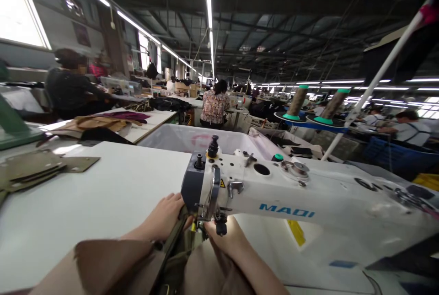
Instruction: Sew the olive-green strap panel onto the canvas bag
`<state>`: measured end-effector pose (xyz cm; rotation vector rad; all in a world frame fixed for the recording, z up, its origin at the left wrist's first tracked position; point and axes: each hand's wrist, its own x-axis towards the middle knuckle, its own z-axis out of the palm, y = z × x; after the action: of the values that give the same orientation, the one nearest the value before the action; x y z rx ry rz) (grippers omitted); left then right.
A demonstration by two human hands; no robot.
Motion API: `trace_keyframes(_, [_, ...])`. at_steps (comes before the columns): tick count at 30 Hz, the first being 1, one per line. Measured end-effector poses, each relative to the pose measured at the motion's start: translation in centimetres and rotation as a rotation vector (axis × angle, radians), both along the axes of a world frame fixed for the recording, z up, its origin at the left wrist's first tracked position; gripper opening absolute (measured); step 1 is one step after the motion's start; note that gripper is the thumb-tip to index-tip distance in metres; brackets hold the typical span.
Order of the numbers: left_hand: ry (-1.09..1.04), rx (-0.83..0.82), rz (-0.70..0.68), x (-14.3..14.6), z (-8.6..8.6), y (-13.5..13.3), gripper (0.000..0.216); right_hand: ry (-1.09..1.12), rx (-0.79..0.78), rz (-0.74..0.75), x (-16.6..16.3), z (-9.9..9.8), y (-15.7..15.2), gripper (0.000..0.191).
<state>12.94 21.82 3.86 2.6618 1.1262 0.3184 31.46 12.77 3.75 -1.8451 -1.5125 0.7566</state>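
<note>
A white sewing machine [308,194] marked MAQI stretches across the white table [103,194]. My left hand [164,217] lies flat on olive fabric [178,244] just left of the needle head [206,190]. My right hand [228,238] rests on the same fabric under the head, with the fingertips hidden behind the machine. More brown and olive cloth [103,263] spreads toward me at the bottom edge.
Flat olive fabric pieces [34,169] lie stacked at the table's left. Two thread cones [297,103] stand on a blue rack behind the machine. A clear plastic bin [192,142] sits beyond the table. Other workers [214,107] sit at benches farther off.
</note>
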Motion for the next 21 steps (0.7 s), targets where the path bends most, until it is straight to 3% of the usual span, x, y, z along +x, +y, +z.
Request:
trace_keyframes(6, [0.005, 0.013, 0.042, -0.1, -0.3, 2.7, 0.018, -0.389, 0.122, -0.185, -1.7, -0.6, -1.7, 0.030])
trace_keyframes(9, [-0.079, 0.008, 0.050, -2.4, 0.6, 3.9, 0.018, -0.574, 0.244, -0.106, -2.8, -0.8, -3.2, 0.035])
trace_keyframes(11, [-0.154, -0.010, 0.065, -4.7, 2.2, 4.1, 0.025, -0.636, 0.361, 0.048, -3.4, -1.2, -3.9, 0.026])
trace_keyframes(13, [-0.242, -0.030, 0.077, -6.7, 4.9, 3.0, 0.034, -0.670, 0.459, 0.281, -4.0, -1.7, -4.1, 0.010])
trace_keyframes(15, [-0.341, -0.083, 0.046, -7.6, 8.1, 0.7, 0.040, -0.695, 0.498, 0.478, -4.9, -2.0, -3.9, 0.027])
trace_keyframes(17, [-0.426, -0.358, -0.150, -6.9, 10.8, -2.4, 0.043, -0.712, 0.484, 0.549, -5.7, -2.1, -3.7, 0.038])
trace_keyframes(19, [-0.251, -0.610, -0.340, -5.2, 11.8, -5.1, 0.051, -0.621, 0.501, 0.552, -5.7, -1.6, -4.0, 0.050])
trace_keyframes(21, [-0.075, -0.551, -0.355, -3.4, 10.8, -6.9, 0.057, -0.404, 0.545, 0.589, -4.3, 0.0, -4.9, 0.067])
